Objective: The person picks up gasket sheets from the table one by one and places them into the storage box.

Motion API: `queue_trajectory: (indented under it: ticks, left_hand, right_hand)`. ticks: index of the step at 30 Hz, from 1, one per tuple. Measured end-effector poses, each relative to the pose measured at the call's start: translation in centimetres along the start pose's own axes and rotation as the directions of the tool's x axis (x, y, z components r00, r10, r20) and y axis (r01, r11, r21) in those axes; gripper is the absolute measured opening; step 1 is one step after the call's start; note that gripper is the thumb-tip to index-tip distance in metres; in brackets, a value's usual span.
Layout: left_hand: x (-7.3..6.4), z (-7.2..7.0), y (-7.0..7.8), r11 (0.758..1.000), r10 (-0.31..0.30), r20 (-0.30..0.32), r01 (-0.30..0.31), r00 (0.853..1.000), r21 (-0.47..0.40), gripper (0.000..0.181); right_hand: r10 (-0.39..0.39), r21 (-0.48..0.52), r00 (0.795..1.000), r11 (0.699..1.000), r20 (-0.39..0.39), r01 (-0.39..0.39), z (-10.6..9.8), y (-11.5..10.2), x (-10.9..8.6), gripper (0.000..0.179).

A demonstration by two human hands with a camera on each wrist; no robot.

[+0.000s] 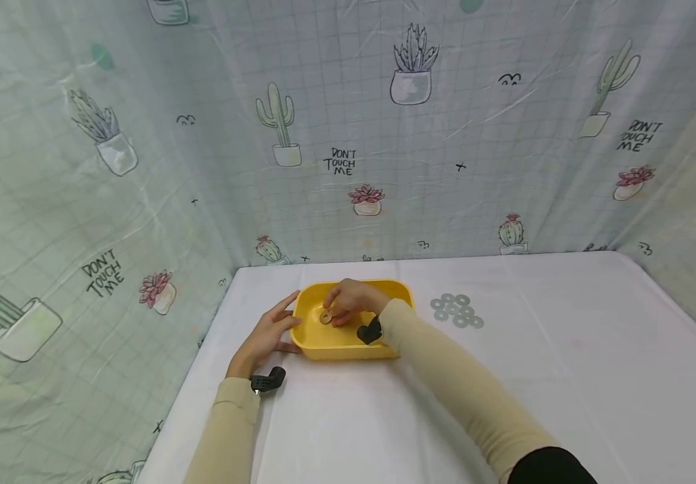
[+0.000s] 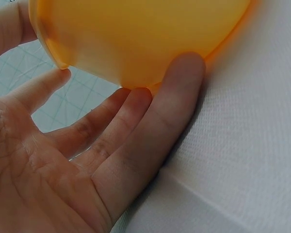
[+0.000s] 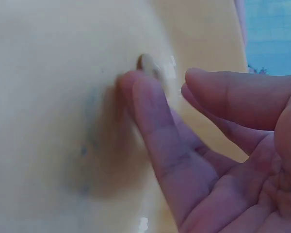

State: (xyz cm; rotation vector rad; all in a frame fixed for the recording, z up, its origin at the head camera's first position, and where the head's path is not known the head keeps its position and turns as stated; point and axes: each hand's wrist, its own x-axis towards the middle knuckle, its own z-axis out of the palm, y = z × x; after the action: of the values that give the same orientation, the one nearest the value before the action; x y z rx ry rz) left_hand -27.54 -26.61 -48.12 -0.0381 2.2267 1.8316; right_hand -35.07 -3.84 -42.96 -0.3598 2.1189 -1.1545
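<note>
A yellow plastic tray [image 1: 335,353] with raised walls sits on the white table. My left hand [image 1: 267,334] grips its left end, one fingertip over the rim. In the left wrist view, fingers of that hand [image 2: 111,141] press against the outside of the tray wall [image 2: 131,43]. Inside the tray, my right hand [image 1: 354,302] pinches a small, flat tan ring [image 1: 325,316] at its fingertips. The right wrist view shows the ring [image 3: 149,64] almost edge-on, partly hidden behind two fingertips [image 3: 148,92], while other fingers stand apart from it.
Several flat grey-green rings [image 1: 456,310] lie in a loose cluster on the white table [image 1: 565,376], right of the tray. A cloth printed with cacti [image 1: 348,121] hangs behind and along the sides of the table. Both wrists carry small black cameras [image 1: 267,380].
</note>
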Motion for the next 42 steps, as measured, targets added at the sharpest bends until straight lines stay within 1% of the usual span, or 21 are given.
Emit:
queue_trajectory:
  ticks: [4,8,10,13,17,20,22,26,28,32,35,37,40,42]
  left_hand:
    - [0.2,0.0,0.0,1.0,0.002,-0.001,-0.002,1.0,0.004,0.068]
    - [0.3,-0.1,-0.1,1.0,-0.003,0.0,0.003,1.0,0.005,0.067]
    - [0.4,-0.1,-0.1,1.0,-0.007,0.001,0.007,1.0,0.008,0.067]
    - [0.5,-0.2,-0.1,1.0,-0.014,0.0,0.014,1.0,0.01,0.067]
    - [0.6,-0.3,0.0,1.0,-0.016,0.001,0.016,1.0,0.015,0.067]
    - [0.7,-0.3,0.2,1.0,-0.018,0.005,0.018,1.0,0.015,0.067]
    - [0.7,-0.3,0.2,1.0,-0.023,0.009,0.023,1.0,0.015,0.067]
    - [0.7,-0.3,0.3,0.999,-0.03,0.009,0.03,1.0,0.016,0.067]
    - [0.7,-0.4,0.3,0.999,-0.028,0.007,0.028,1.0,0.018,0.067]
    - [0.6,-0.5,0.3,1.0,-0.019,0.006,0.019,1.0,0.016,0.067]
    - [0.7,-0.6,0.3,1.0,-0.015,0.016,0.015,1.0,0.013,0.067]
    - [0.8,-0.5,0.3,1.0,-0.014,0.021,0.014,1.0,0.011,0.067]
    - [0.9,-0.5,0.3,1.0,-0.013,0.025,0.013,1.0,0.003,0.067]
    - [0.9,-0.5,0.2,1.0,-0.012,0.028,0.012,1.0,0.002,0.067]
  right_hand:
    - [-0.023,-0.051,1.0,0.998,-0.008,0.022,-1.0,-0.6,-1.0,0.031]
    - [-0.079,-0.049,0.997,0.996,-0.012,0.079,-2.3,-1.5,-2.4,0.029]
    - [-0.113,-0.052,0.994,0.992,-0.009,0.112,-3.0,-1.8,-3.3,0.031]
    - [-0.171,-0.049,0.985,0.984,-0.011,0.17,-4.2,-1.9,-4.5,0.035]
    - [-0.253,-0.045,0.966,0.967,-0.05,0.251,-5.8,-0.9,-5.9,0.034]
    - [-0.291,-0.037,0.951,0.957,-0.105,0.289,-7.0,0.6,-7.2,0.03]
    - [-0.299,-0.031,0.942,0.954,-0.15,0.298,-7.7,1.9,-8.2,0.03]
    - [-0.296,-0.025,0.922,0.954,-0.251,0.3,-9.2,4.8,-10.0,0.029]
    - [-0.294,0.0,0.91,0.952,-0.294,0.307,-9.8,6.4,-10.8,0.029]
    - [-0.268,0.065,0.894,0.948,-0.36,0.311,-10.8,10.0,-12.0,0.03]
    - [-0.231,0.085,0.886,0.954,-0.402,0.287,-11.4,12.5,-13.1,0.031]
    - [-0.217,0.075,0.882,0.959,-0.418,0.272,-11.7,13.8,-14.0,0.033]
    - [-0.181,0.061,0.881,0.971,-0.437,0.23,-12.0,15.6,-15.2,0.038]
    - [-0.154,0.07,0.88,0.976,-0.45,0.207,-12.1,16.7,-15.9,0.041]
